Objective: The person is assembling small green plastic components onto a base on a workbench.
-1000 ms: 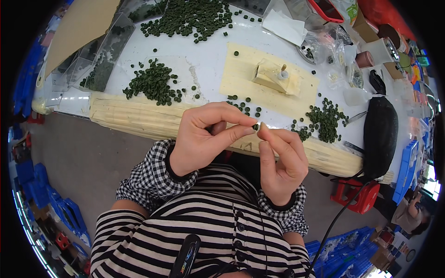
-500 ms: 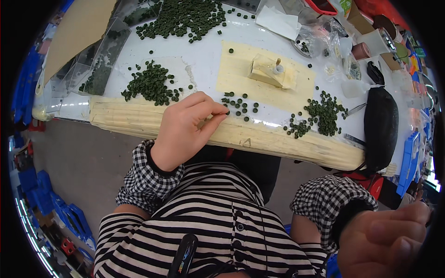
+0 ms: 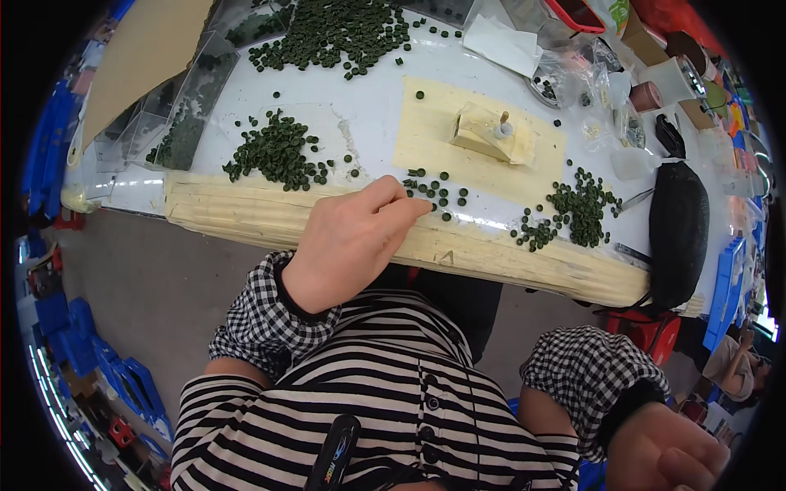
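Your left hand (image 3: 348,237): grip narrow at dark-green discs (image 3: 446,217); right hand (image 3: 667,450): can't tell. Piles (image 3: 280,153) lie loose; done share unclear.

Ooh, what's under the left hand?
The tan table edge shows on both sides of the left hand, with small green pieces near its fingers. What's right under it is covered, so I can't tell.

the left hand (image 3: 352,241) reaches small green discs (image 3: 443,193) on the table (image 3: 364,98), right hand (image 3: 665,452) well apart.
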`<state>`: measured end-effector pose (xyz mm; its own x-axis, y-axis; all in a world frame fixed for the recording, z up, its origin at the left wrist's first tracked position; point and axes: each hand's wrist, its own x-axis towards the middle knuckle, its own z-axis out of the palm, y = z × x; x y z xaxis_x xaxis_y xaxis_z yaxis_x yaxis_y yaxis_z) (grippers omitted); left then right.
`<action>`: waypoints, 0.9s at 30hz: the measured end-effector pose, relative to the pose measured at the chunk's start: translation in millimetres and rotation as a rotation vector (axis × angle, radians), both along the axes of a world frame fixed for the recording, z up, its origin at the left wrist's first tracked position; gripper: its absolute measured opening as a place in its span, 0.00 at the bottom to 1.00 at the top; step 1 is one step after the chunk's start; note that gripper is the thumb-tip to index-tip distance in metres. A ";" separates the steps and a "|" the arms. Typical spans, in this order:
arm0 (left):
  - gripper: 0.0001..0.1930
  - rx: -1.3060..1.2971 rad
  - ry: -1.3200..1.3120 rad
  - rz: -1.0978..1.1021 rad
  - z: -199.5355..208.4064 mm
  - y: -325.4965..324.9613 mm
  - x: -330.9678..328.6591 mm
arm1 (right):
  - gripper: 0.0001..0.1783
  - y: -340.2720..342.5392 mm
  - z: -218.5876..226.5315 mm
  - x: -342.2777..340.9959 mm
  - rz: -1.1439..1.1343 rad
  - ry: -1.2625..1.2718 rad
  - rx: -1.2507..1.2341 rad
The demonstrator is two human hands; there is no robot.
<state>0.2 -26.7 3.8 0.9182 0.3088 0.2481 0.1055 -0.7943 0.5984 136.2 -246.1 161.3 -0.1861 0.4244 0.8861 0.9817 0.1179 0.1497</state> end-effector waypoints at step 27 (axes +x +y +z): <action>0.15 -2.076 -0.392 -0.052 -5.7 22.9 -10.2 | 0.06 47.4 -164.3 11.9 -0.544 0.620 -0.534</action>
